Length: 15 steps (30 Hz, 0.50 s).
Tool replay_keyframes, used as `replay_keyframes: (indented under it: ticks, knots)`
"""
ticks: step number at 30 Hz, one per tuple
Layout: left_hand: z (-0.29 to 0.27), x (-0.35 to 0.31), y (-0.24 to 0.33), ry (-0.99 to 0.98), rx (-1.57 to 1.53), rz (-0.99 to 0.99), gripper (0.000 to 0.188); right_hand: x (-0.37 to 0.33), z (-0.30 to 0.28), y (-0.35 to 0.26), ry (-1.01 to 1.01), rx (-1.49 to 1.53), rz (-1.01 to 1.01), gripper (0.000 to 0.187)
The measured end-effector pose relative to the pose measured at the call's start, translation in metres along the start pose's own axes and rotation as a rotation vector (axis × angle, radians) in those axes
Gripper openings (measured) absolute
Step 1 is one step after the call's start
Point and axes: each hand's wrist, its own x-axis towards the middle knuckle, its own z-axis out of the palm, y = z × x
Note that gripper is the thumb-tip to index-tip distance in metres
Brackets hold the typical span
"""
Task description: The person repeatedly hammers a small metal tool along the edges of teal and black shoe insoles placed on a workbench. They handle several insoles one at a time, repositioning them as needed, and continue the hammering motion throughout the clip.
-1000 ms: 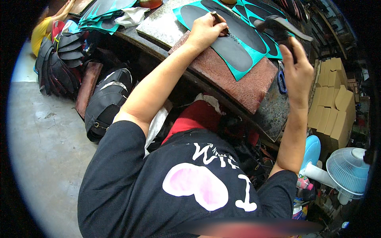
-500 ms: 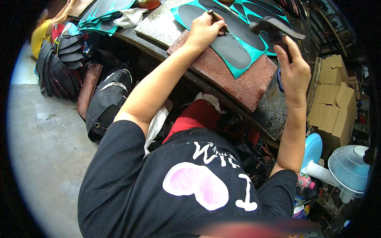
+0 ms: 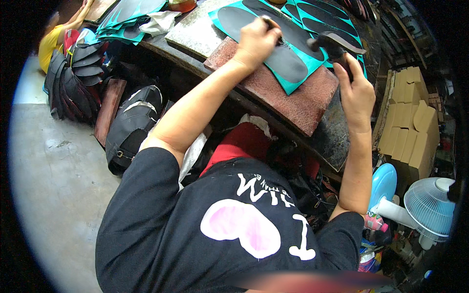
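Observation:
My left hand (image 3: pixel 259 43) is closed around a dark punch (image 3: pixel 266 19), its lower end partly hidden by my fingers. The punch stands over a teal sheet (image 3: pixel 288 89) printed or faced with dark grey sole-shaped ovals (image 3: pixel 289 68). Beneath that sheet lies a reddish-brown slab (image 3: pixel 303 110) at the near edge of the workbench. My right hand (image 3: pixel 358 95) grips the handle of a hammer (image 3: pixel 334 45), raised to the right of the punch, its dark head apart from it.
A grey stone slab (image 3: pixel 198 34) adjoins the work on the left. More teal sheets (image 3: pixel 128 22) are piled at the far left, near a person in yellow (image 3: pixel 50 44). Stacked cartons (image 3: pixel 409 132) and a blue-and-white fan (image 3: pixel 430 205) stand at right. Black curved pieces (image 3: pixel 73 83) hang bundled at left.
My left hand has turned and shifted slightly nearer, bringing the punch's top end toward me. The hammer in my right hand has moved a little left and down.

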Motion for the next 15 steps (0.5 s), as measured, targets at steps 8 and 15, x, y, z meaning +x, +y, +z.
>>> replay_keyframes:
  ticks: [8, 15]
  knots:
    - [-0.010, 0.009, -0.029, -0.118, -0.277, -0.262, 0.017, 0.017, -0.007, -0.001, 0.007, 0.208, -0.015, 0.042]
    - [-0.009, 0.007, -0.023, -0.072, -0.073, -0.052, 0.016, 0.029, -0.029, -0.034, 0.180, 0.459, -0.115, 0.033]
